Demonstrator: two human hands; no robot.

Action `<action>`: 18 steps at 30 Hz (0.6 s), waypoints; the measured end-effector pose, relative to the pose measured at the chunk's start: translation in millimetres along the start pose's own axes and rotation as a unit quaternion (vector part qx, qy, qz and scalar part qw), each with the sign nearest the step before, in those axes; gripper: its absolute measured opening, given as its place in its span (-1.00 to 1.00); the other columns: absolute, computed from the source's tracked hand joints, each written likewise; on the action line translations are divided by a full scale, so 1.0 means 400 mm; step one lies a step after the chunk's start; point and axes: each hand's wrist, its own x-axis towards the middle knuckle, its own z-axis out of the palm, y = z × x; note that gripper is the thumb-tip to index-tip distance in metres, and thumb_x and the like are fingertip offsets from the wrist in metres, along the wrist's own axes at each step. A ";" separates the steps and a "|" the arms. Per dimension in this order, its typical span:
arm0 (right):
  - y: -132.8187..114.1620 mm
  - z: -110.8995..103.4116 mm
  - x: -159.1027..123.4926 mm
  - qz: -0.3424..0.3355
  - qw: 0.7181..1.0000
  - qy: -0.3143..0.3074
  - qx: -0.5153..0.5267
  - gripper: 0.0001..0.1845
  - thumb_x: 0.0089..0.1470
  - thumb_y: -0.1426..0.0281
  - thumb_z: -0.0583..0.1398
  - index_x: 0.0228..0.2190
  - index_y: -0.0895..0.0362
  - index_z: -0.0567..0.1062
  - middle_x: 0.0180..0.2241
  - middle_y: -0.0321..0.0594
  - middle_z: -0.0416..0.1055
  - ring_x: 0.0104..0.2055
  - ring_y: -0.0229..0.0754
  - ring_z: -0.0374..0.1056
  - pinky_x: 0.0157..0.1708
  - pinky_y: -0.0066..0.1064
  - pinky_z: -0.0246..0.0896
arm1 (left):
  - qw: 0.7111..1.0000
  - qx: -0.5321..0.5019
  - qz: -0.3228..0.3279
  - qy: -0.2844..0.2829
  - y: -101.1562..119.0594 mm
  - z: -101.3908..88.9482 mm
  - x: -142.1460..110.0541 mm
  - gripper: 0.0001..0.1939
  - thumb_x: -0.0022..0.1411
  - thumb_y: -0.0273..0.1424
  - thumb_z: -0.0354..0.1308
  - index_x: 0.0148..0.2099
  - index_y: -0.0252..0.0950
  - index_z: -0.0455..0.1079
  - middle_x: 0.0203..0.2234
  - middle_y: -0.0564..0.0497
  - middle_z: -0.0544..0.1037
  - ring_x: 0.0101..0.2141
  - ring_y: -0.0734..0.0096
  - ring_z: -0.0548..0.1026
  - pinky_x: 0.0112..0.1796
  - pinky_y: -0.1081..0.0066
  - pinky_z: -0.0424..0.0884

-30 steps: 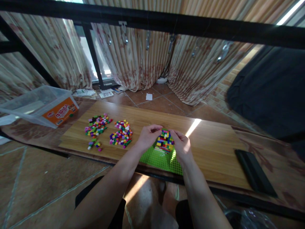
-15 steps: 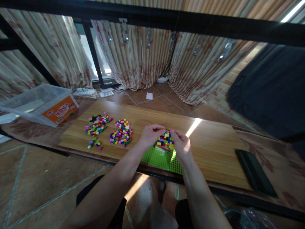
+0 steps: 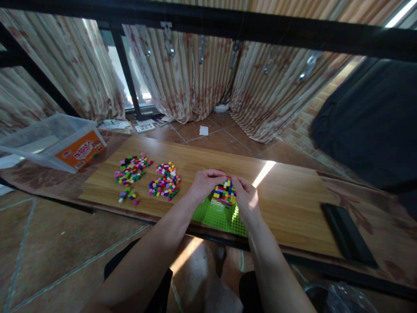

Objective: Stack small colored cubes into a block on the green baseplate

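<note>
A multicoloured block of toy building bricks [image 3: 224, 194] stands on a green studded baseplate [image 3: 220, 221] near the bench's front edge. My left hand [image 3: 208, 184] reaches its far left corner, with thumb and forefinger closed at the top. On the opposite side, my right hand [image 3: 246, 194] presses its closed fingers against the far right of the same block. The fingertips of both hands nearly meet over the back edge. Whether a single loose brick sits between them is too small to make out.
Two piles of loose bricks, one farther left [image 3: 132, 169] and one nearer [image 3: 165, 181], lie on the wooden board [image 3: 283, 204]. A clear plastic bin [image 3: 52, 143] with an orange label stands at the left end. A black flat object [image 3: 348, 234] lies at the right.
Both hands stay at the top of the brick block, with hardly any shift of the fingers. The whole view has moved very slightly.
</note>
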 end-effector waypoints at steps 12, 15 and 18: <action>0.009 -0.004 0.005 -0.011 1.000 0.005 -0.010 -0.59 -0.19 0.07 0.32 -0.39 0.15 0.61 -0.43 -0.19 0.57 -0.38 -0.13 0.46 -0.35 -0.32 0.38 | 0.999 0.039 0.033 0.003 -0.010 -0.001 -0.003 -0.88 -0.11 -0.45 0.31 -0.42 -0.37 0.54 -0.50 0.02 0.56 -0.45 0.48 0.43 -0.31 0.43 0.35; 0.007 -0.008 0.000 -0.005 1.000 -0.012 0.002 -0.57 -0.15 0.06 0.31 -0.37 0.16 0.61 -0.44 -0.20 0.57 -0.41 -0.13 0.47 -0.38 -0.32 0.39 | 0.999 0.023 0.040 -0.003 -0.006 -0.008 -0.005 -0.82 -0.09 -0.41 0.32 -0.36 -0.37 0.55 -0.46 0.00 0.57 -0.42 0.47 0.45 -0.27 0.43 0.35; -0.002 -0.010 -0.010 0.008 1.000 -0.011 0.015 -0.55 -0.14 0.04 0.30 -0.36 0.17 0.61 -0.46 -0.20 0.57 -0.45 -0.14 0.46 -0.44 -0.35 0.39 | 0.998 0.032 0.052 0.015 0.011 -0.028 -0.005 -0.80 0.02 -0.34 0.26 -0.32 -0.38 0.55 -0.42 -0.02 0.58 -0.39 0.49 0.44 -0.28 0.46 0.33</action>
